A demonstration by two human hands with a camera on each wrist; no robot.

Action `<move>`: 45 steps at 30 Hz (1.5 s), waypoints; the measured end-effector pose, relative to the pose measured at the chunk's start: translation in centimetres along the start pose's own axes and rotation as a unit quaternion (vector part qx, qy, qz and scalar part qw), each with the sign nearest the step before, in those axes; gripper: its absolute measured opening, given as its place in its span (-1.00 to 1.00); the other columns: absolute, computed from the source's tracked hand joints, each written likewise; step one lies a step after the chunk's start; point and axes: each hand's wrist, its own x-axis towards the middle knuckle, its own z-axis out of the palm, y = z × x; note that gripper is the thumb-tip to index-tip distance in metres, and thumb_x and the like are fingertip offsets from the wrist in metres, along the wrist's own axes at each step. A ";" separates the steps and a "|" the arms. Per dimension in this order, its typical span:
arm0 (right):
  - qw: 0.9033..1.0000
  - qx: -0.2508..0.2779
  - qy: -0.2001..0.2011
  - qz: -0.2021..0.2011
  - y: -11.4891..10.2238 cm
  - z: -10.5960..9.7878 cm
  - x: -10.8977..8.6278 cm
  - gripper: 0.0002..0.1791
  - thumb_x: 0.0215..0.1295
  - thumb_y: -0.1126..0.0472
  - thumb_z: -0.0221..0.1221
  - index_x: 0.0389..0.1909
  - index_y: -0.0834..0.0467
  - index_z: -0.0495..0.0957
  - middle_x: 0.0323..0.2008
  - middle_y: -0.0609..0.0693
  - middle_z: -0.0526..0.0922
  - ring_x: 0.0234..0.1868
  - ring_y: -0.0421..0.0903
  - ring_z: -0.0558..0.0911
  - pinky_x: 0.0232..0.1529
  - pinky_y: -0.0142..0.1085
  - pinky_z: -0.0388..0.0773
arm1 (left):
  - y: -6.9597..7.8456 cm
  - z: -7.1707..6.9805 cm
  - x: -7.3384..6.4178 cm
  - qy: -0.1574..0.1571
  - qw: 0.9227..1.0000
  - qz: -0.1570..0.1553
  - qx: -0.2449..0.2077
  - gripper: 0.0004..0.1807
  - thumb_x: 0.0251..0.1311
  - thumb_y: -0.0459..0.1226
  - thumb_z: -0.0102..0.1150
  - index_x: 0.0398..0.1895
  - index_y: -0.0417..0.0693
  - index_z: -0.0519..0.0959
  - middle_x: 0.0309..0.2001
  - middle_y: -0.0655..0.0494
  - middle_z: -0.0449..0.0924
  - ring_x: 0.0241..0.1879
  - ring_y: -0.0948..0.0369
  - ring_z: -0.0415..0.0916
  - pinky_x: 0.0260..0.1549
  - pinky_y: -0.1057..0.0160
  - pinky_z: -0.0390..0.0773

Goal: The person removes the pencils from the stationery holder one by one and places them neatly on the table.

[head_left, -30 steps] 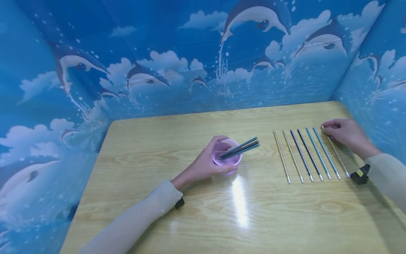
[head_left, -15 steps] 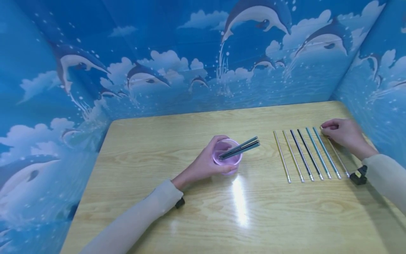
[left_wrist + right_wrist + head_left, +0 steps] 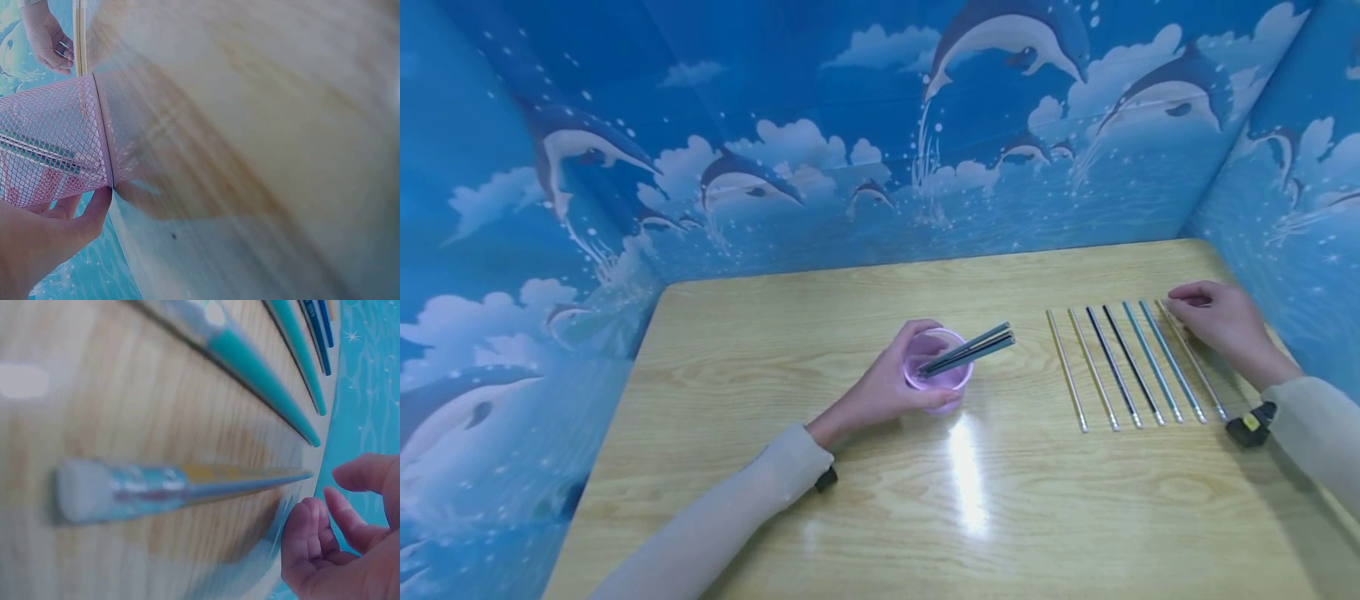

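My left hand (image 3: pixel 887 382) grips a pink mesh pencil cup (image 3: pixel 47 119), thumb and fingers round its side. Several pencils (image 3: pixel 973 351), some dark green, lean out of the cup toward the right. At the right, my right hand (image 3: pixel 1225 325) hovers by the tip of a yellow pencil (image 3: pixel 1196 367), the rightmost in a row on the table. In the right wrist view its thumb and fingers are bent loosely and apart, with nothing between them. That pencil's white eraser (image 3: pixel 84 490) points toward the near side.
Left of the yellow pencil lie teal (image 3: pixel 1171 358), black (image 3: pixel 1132 367), dark blue (image 3: pixel 1113 367) and more yellow pencils (image 3: pixel 1092 367), roughly parallel, erasers near. Dolphin-printed blue curtains (image 3: pixel 850 225) bound the wooden table (image 3: pixel 760 333) behind and at both sides.
My right hand has let go of the rightmost yellow pencil and drawn slightly right. The pencil's tip has shifted a little left, toward the row. The left hand and cup stay put.
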 end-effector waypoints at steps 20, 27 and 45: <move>0.937 0.341 0.076 0.002 -6.1 1.3 -6.4 -0.85 0.67 0.21 0.18 0.06 0.06 0.71 -0.12 -0.29 0.70 -0.15 -0.37 0.69 -0.17 -0.56 0.66 | 0.1 -0.1 0.0 -0.006 1.000 -0.001 -0.012 0.03 0.16 -0.30 0.68 0.60 0.30 0.23 0.40 -0.02 0.55 0.39 0.16 0.51 0.29 0.06 0.59; 0.910 0.407 0.061 -0.052 -9.5 3.2 -8.4 -0.86 0.60 0.30 0.28 0.06 0.21 0.70 -0.14 -0.17 0.76 -0.22 -0.31 0.73 -0.17 -0.56 0.65 | 0.2 -0.1 0.0 -0.006 1.000 -0.007 -0.010 0.04 0.16 -0.29 0.68 0.60 0.32 0.23 0.41 -0.03 0.54 0.40 0.15 0.50 0.29 0.07 0.59; 0.913 0.380 -0.004 -0.150 -17.1 7.8 -12.4 -0.82 0.54 0.37 0.33 0.05 0.36 0.65 -0.12 0.04 0.72 -0.18 -0.13 0.71 -0.17 -0.44 0.70 | 0.0 -0.1 -0.1 -0.005 1.000 -0.002 -0.015 0.03 0.15 -0.26 0.69 0.60 0.31 0.23 0.40 0.07 0.55 0.40 0.14 0.50 0.31 0.04 0.58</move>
